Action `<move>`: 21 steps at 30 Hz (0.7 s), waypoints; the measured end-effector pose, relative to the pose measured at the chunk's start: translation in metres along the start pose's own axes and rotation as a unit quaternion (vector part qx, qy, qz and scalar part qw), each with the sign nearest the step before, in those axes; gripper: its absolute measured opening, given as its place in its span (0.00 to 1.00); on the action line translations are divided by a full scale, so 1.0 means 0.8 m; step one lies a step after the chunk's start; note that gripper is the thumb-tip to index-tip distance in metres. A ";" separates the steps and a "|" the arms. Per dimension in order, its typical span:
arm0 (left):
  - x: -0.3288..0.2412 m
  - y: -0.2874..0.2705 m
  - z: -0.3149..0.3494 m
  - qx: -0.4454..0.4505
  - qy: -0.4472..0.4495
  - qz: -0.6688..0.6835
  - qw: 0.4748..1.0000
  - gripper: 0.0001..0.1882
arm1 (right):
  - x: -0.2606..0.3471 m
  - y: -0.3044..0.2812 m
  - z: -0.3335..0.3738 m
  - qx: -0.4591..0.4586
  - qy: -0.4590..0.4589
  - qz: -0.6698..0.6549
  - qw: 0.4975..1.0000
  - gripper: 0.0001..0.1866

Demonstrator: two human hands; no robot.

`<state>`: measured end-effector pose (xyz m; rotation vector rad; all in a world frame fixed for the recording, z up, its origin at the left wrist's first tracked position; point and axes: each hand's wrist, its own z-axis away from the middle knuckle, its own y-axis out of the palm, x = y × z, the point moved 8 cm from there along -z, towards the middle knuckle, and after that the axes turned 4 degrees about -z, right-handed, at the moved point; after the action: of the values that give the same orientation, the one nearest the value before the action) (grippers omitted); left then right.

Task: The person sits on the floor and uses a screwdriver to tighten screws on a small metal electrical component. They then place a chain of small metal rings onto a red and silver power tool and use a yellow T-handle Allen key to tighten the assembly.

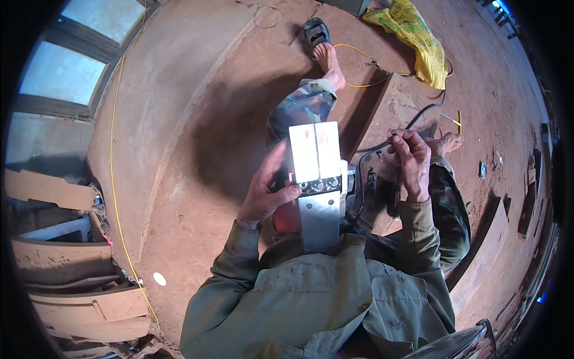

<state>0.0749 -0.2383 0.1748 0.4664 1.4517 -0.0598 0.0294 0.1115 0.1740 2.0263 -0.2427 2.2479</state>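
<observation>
Centrally, an electric planer [317, 179] lies upturned on the person's lap, its shiny sole facing up. Left hand [266, 194] grips its side, fingers curled. Right hand [412, 164], right of centre, pinches the black cable [363, 164] closed.

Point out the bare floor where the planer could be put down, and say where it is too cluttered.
Widest bare floor: left of the planer, between the yellow cord and the left hand. Another bare strip lies right of the yellow bag. Crowded: around the right hand, with the black cable, wooden board and feet; wood scraps fill the lower left.
</observation>
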 end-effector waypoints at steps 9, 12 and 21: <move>-0.005 0.000 -0.005 0.015 0.027 -0.026 0.999 0.55 | 0.116 0.134 0.065 0.230 -0.043 -0.023 0.972 0.08; -0.005 0.001 -0.007 0.033 0.013 -0.008 0.999 0.61 | 0.118 0.160 0.080 0.277 0.031 -0.016 0.960 0.09; -0.021 0.013 -0.006 0.053 0.027 0.035 0.998 0.57 | 0.181 0.216 0.118 0.303 -0.350 0.266 0.845 0.14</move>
<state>0.0718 -0.2312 0.1937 0.6093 1.4883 -0.0694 0.0748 -0.0800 0.3189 3.4710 -0.1652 1.8269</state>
